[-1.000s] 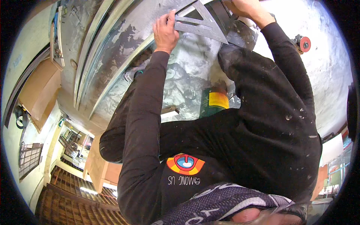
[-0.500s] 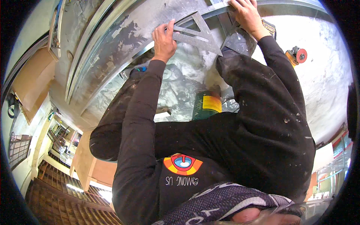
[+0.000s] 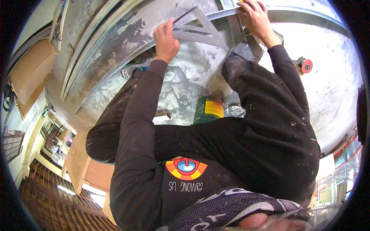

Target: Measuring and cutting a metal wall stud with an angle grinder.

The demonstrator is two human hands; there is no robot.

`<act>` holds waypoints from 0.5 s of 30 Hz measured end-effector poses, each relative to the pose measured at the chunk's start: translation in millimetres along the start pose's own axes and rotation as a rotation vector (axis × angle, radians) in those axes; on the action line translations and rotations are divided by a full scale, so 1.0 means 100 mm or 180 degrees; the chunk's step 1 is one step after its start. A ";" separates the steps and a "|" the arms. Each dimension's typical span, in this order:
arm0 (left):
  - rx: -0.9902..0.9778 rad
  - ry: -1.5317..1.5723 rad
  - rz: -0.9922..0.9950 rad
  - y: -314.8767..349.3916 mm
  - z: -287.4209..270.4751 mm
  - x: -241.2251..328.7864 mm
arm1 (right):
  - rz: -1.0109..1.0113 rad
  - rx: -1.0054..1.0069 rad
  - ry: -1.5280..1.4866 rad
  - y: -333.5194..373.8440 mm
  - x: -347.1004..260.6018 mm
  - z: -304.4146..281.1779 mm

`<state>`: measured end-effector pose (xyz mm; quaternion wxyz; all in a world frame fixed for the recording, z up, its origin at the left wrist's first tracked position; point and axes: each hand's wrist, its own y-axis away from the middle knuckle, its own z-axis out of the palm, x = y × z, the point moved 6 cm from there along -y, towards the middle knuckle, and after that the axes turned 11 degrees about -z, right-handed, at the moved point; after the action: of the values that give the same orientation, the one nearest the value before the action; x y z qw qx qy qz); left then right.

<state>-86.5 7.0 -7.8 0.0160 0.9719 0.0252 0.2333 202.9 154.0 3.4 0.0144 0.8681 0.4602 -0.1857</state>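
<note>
My left hand (image 3: 166,41) is closed on the left edge of a grey metal triangular speed square (image 3: 198,35), slightly blurred. The square lies over or just above a long, thin metal channel (image 3: 220,15) that crosses in front of me; whether they touch I cannot tell. Farther right, my right hand (image 3: 257,21) is at the channel, its fingers bent and partly cut off by the upper picture edge. A small yellow thing (image 3: 241,1) shows at its fingertips, too little of it to name. My dark shoe (image 3: 248,47) is below that hand.
An angle grinder (image 3: 303,65) with a red disc lies on the pale floor to the right. A green can with a yellow label (image 3: 210,109) stands between my legs. More metal channels (image 3: 86,44) run along the left, near a brown board (image 3: 32,79).
The speed square and my left hand have moved slightly away from me and leftward. The small yellow thing now shows at my right fingertips. The whole view has shifted a little.
</note>
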 end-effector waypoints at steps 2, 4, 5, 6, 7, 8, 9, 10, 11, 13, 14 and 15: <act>0.0356 -0.0088 -0.0269 0.24 -0.15 -0.05 | -0.0134 0.0851 0.0041 0.13 -0.27 -0.11; -0.0137 -0.0093 0.0180 0.54 -0.15 -0.19 | -0.0281 0.0356 -0.0386 0.21 -0.59 -0.01; -0.0433 -0.0252 0.0274 0.72 -0.16 -0.23 | -0.0339 -0.0058 -0.0792 0.23 -0.74 0.19; -0.0717 -0.0400 0.0372 0.88 -0.16 -0.25 | -0.0547 -0.0698 -0.0990 0.23 -0.92 0.34; -0.0722 -0.0379 0.0429 1.02 -0.15 -0.27 | -0.0549 -0.1143 -0.1185 0.27 -1.02 0.51; -0.1080 -0.0571 0.0304 1.18 -0.05 -0.36 | -0.0554 -0.1585 -0.1395 0.30 -1.10 0.67; -0.1434 -0.0755 0.0168 1.26 0.03 -0.40 | -0.0513 -0.1588 -0.1378 0.28 -1.11 0.72; -0.1438 -0.0735 0.0206 1.27 0.08 -0.42 | -0.0556 -0.1453 -0.1228 0.25 -1.12 0.73; -0.1599 -0.0666 0.0176 1.22 0.10 -0.37 | -0.0593 -0.1302 -0.1082 0.24 -1.09 0.71; -0.1811 -0.0519 0.0135 1.16 0.10 -0.26 | -0.0371 -0.1006 -0.1115 0.25 -0.96 0.66; -0.1820 -0.0519 0.0186 1.06 0.06 -0.16 | -0.0186 -0.0718 -0.1158 0.25 -0.88 0.61; -0.1239 -0.0516 0.0329 0.93 -0.06 -0.06 | 0.0110 -0.0404 -0.1124 0.27 -0.79 0.53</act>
<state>-90.6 -85.8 -1.3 0.1934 0.9661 -0.0716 0.1553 168.5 65.0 -23.1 0.1529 0.8272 0.4463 -0.3054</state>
